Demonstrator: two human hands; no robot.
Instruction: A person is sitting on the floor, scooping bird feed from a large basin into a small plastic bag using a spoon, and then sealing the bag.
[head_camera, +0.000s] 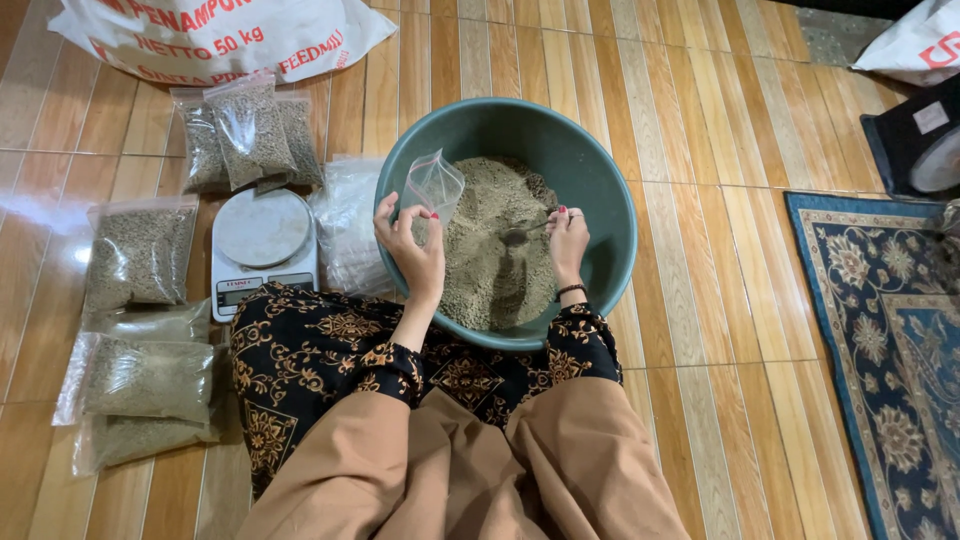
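The person sat on the wooden floor, knees in tan cloth filling the bottom of the frame, with both forearms in dark patterned sleeves reaching up toward a green basin at the centre. The basin held a mound of greyish-tan pellets.

The left hand, just left of centre, was raised over the basin's left rim with the wrist bent back and the fingers curled. Thumb and fingertips pinched the mouth of a small clear plastic bag, which stood up from the hand, empty or nearly so, above the pellets.

The right hand, slightly right of centre, lay low inside the basin, its fingers closed around the handle of a metal spoon. The spoon's bowl pointed left toward the bag and rested on or just above the pellets; whether it carried any could not be told.

Left of the basin, a white kitchen scale sat on the floor, with a heap of clear empty bags between it and the basin. Three filled bags lay above the scale, and more filled bags were stacked down the left edge. A large white sack lay at the upper left, and a patterned blue rug covered the right side.
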